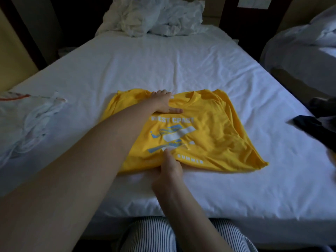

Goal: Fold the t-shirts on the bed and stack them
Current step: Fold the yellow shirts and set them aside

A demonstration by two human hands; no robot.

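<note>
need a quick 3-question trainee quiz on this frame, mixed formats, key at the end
1. True or false: the yellow shirt lies print side up on the bed.
2. Where does the right hand pinch the shirt? A: at the collar. B: at its near edge. C: at a sleeve.
3. Fill in: the dark garment lies at the bed's ___ edge.

Key: 1 true; 2 B; 3 right.
</note>
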